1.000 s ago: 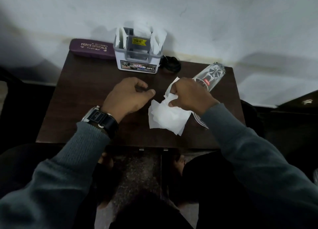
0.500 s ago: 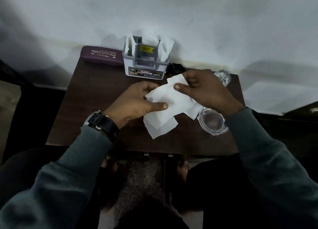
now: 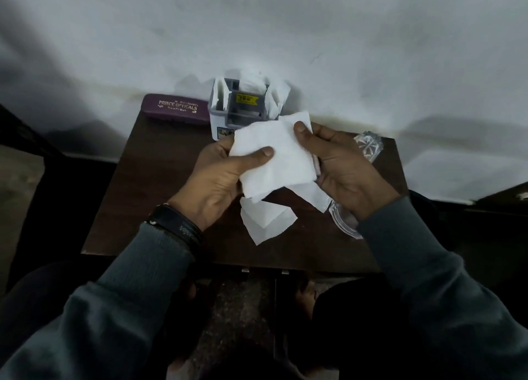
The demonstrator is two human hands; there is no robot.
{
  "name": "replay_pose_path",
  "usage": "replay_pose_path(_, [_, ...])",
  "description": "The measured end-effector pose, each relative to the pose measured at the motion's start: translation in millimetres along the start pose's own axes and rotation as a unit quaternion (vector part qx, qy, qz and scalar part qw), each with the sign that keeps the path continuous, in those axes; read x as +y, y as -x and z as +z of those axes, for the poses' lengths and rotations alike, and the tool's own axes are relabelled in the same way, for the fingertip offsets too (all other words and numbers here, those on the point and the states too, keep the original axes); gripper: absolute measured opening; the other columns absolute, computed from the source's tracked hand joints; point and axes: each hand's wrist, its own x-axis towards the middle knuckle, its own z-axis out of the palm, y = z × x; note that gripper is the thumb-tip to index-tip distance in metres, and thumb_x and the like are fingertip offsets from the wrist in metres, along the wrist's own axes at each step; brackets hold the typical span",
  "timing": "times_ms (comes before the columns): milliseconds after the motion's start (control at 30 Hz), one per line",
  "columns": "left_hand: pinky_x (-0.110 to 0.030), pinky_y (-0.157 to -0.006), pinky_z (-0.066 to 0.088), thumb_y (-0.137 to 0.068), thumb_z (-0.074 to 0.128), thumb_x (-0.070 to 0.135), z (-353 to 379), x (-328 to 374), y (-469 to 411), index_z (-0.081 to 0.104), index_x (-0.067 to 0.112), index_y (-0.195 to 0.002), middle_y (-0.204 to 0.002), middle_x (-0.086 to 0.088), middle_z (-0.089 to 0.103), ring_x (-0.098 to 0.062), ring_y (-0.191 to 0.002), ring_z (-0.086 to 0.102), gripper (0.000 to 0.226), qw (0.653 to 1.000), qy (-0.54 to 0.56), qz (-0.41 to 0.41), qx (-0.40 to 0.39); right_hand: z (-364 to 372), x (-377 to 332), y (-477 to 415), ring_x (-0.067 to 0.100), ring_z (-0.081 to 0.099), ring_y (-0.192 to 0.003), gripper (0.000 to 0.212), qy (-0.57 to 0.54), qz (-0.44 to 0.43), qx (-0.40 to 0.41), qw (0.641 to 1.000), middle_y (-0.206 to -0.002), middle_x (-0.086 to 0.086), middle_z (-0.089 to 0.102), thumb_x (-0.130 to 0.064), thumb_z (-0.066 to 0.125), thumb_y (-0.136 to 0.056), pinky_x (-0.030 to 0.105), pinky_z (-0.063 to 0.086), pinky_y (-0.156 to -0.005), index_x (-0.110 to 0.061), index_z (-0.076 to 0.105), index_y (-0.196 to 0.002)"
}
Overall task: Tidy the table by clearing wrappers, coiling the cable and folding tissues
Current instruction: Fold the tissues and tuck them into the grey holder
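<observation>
The left hand (image 3: 225, 171) and right hand (image 3: 340, 165) now pinch the tissue (image 3: 274, 157) by its 9 and 3 o'clock edges, lifted off the surface (image 3: 160, 185), so folding looks underway.

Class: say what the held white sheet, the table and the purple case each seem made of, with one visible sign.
White sheet: thin matte tissue paper, creased and drooping. Table: dark wood or wood veneer, faint grain, dull sheen. Purple case: probably hard plastic or leatherette, smooth, with printed pale lettering.
</observation>
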Motion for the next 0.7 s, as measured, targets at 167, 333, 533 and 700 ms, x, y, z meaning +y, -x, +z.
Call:
replay_pose_path(167, [-0.038, -0.079, 0.063, -0.083, 0.078, -0.001, -20.5, 7.8, -9.6, 0.073, 0.008, -0.119, -0.111, -0.008, 0.079, -0.025, -0.103, 0.076, 0.038, 0.991, 0.049, 0.041, 0.121, -3.6, -2.2, -3.4, 0.015, 0.077, -0.085, 0.007, -0.065, 0.045, 0.039, 0.996, -0.098, 0.003, 0.079, -0.012, 0.066, -0.097, 0.031, 0.063, -0.068, -0.012, 0.071, -0.101])
replay_pose_path(333, [-0.037, -0.078, 0.063, -0.085, 0.077, 0.002, -32.7, 7.5, -9.8, 0.074, 0.012, -0.116, -0.11, -0.004, 0.079, -0.021, -0.099, 0.077, 0.033, 0.98, 0.038, 0.059, 0.185, -6.7, -8.7, -1.4, 0.017, 0.078, -0.088, 0.006, -0.094, 0.048, 0.043, 0.993, -0.099, 0.004, 0.079, -0.012, 0.064, -0.098, 0.029, 0.062, -0.065, -0.013, 0.068, -0.102])
replay_pose_path(533, [-0.036, -0.078, 0.063, -0.086, 0.076, 0.002, -24.3, 3.4, -7.6, 0.074, 0.01, -0.113, -0.108, -0.008, 0.079, -0.024, -0.102, 0.076, 0.028, 0.988, 0.056, 0.024, 0.145, 1.8, -14.9, 6.4, 0.024, 0.074, -0.108, 0.015, -0.084, 0.043, -0.019, 0.995, -0.12, 0.01, 0.075, -0.018, 0.062, -0.099, 0.037, 0.062, -0.083, -0.013, 0.067, -0.113])
replay_pose_path(700, [-0.044, -0.09, 0.062, -0.09, 0.069, 0.003, -12.9, 2.1, -2.9, 0.068, 0.006, -0.126, -0.119, -0.014, 0.075, -0.028, -0.107, 0.074, 0.036, 0.993, 0.097, -0.022, 0.064, 18.6, -6.4, 12.8, 0.016, 0.073, -0.083, 0.014, -0.012, 0.058, -0.059, 0.996, -0.104, 0.006, 0.074, -0.017, 0.066, -0.095, 0.029, 0.059, -0.064, -0.012, 0.069, -0.108])
